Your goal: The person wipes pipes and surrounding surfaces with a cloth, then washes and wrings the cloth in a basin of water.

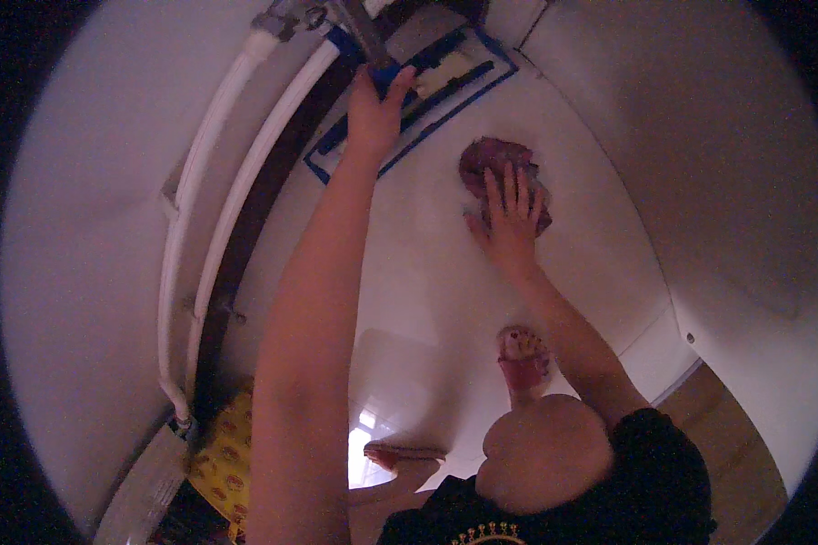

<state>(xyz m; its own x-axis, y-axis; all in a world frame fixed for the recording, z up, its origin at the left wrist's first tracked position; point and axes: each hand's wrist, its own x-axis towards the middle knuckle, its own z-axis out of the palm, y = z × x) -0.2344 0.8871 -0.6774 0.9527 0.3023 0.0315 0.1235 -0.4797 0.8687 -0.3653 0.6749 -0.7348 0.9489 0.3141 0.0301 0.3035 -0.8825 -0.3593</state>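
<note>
My right hand [513,221] lies flat on a crumpled dark reddish cloth [494,155] and presses it to the pale, glossy floor [416,272]. The fingers are spread over the cloth, and part of it sticks out beyond them. My left arm reaches farther forward. There my left hand [378,109] grips a blue part [386,73] at the foot of a greyish upright piece. Around and beyond that hand stretches a rectangular blue-edged frame [443,121] with dark bars and a pale patch inside; what it is cannot be told.
Two white pipes [228,197] run along the wall at left. Yellow patterned fabric [225,449] sits low at left, beside my left arm. My feet, in reddish slippers [523,371], are on the floor. A brown panel [716,436] stands at lower right.
</note>
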